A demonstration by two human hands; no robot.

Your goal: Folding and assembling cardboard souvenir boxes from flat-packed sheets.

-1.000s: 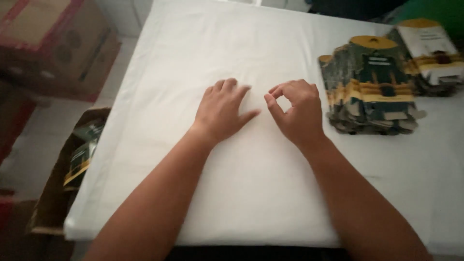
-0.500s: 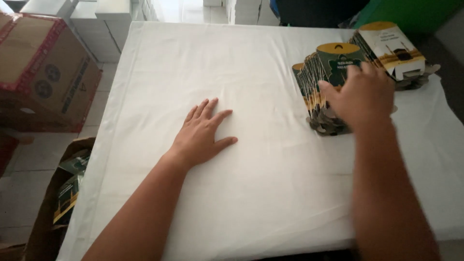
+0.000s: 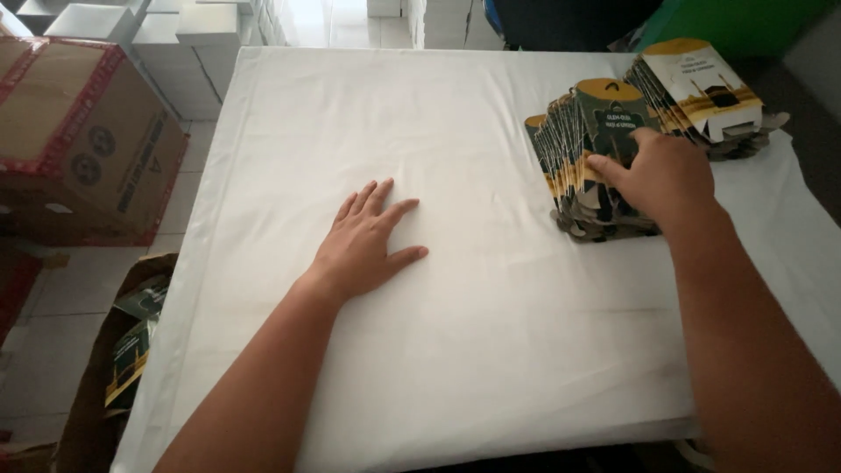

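Table draped in a white cloth [image 3: 491, 350], wrinkled faintly across the middle. Fanned stack of flat dark-green and gold printed cartons [image 3: 589, 162] lying toward the far right corner, with a second stack of white and gold cartons [image 3: 701, 88] just behind it.

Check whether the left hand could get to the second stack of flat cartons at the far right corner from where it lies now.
Probably not easily: the left hand lies flat mid-table, and the right hand and near carton stack sit between it and the far stack.

Soft daylight from the top, dim corners, slight blur
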